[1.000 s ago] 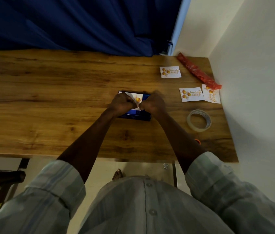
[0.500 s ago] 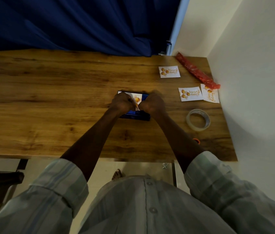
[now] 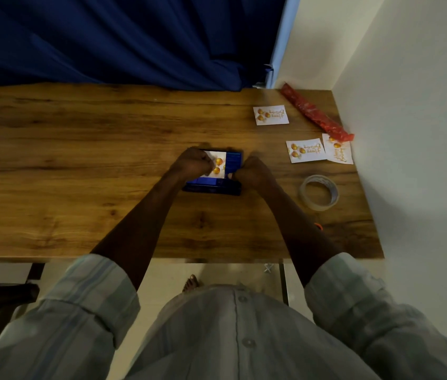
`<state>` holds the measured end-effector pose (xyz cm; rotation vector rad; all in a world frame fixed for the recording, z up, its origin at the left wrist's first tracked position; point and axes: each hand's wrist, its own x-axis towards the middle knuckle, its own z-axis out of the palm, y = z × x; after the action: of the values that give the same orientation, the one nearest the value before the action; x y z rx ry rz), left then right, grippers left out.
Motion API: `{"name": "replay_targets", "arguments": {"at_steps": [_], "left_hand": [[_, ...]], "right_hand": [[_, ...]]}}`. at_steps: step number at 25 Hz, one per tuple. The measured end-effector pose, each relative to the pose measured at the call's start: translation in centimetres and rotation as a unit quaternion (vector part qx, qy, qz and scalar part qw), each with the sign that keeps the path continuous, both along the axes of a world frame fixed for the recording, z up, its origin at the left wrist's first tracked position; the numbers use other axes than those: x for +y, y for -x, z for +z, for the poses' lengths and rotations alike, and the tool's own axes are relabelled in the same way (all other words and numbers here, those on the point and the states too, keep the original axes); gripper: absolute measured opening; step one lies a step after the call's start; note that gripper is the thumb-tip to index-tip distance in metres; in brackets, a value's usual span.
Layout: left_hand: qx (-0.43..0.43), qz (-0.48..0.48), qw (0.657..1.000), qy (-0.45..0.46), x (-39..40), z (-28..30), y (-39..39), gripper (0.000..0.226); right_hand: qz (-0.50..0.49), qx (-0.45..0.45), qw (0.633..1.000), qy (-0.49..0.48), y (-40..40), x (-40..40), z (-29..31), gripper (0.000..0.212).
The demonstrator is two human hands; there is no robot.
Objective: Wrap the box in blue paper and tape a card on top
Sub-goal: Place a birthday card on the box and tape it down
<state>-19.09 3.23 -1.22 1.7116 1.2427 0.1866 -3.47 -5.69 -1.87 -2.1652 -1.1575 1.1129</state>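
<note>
I'm looking down at the brown wooden bench (image 3: 79,160), and the small box wrapped in glossy blue paper (image 3: 212,185) sits near its middle, a little toward the right end. A white card printed with gold balloons (image 3: 217,164) lies flat on top of it. My left hand (image 3: 193,164) is curled, its knuckles over the card's left part; I can't tell whether it pinches anything or just pins the card. My right hand (image 3: 252,174) is curled at the box's right edge, fingertips together as if nipping a strip of tape, though any tape is too clear to see.

My read: this is the taping step. To do it well, I'd keep the left hand pressing so the card can't slide, lay the strip half on card, half on paper, then smooth from the centre outward to avoid bubbles.

The clear tape roll (image 3: 319,192) waits near the right edge, three spare balloon cards (image 3: 306,150) beyond it and a red wrapped roll (image 3: 315,116) at the far right corner.
</note>
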Motion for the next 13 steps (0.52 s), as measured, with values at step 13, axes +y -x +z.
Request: {"name": "replay_targets", "arguments": {"at_steps": [13], "left_hand": [[-0.014,-0.028,0.999,0.007,-0.2,0.1,0.1,0.024]], "right_hand": [[0.038,0.069,0.994,0.08,-1.1,0.8,0.5,0.046]]}}
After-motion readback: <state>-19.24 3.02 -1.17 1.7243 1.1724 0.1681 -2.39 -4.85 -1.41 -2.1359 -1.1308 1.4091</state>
